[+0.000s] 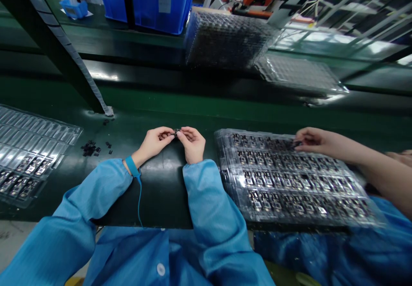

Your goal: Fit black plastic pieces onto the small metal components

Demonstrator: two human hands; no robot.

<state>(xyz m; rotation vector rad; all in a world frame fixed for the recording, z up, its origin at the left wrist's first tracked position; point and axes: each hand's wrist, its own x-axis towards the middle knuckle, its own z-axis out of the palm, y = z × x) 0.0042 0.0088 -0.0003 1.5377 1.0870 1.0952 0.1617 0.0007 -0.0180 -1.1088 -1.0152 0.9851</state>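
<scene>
Pinched between both hands is a small dark electronic part (176,132), held a little above the green bench. My left hand (156,142), with a blue wrist strap (131,166), grips its left side by thumb and fingers. On the other side, my right hand (193,143) pinches it the same way. The part's details are mostly covered by fingertips. Left of my hands lies a loose pile of small black pieces (90,148). To the right, a stack of clear trays (225,170) carries rows of small circuit boards (267,176).
A co-worker's hand (310,140) reaches over the right tray stack. Another clear tray (35,127), partly filled with boards, lies at the left. A slanted post (74,58) meets the bench there. Behind stand blue bins (151,3) and stacked clear trays (225,37).
</scene>
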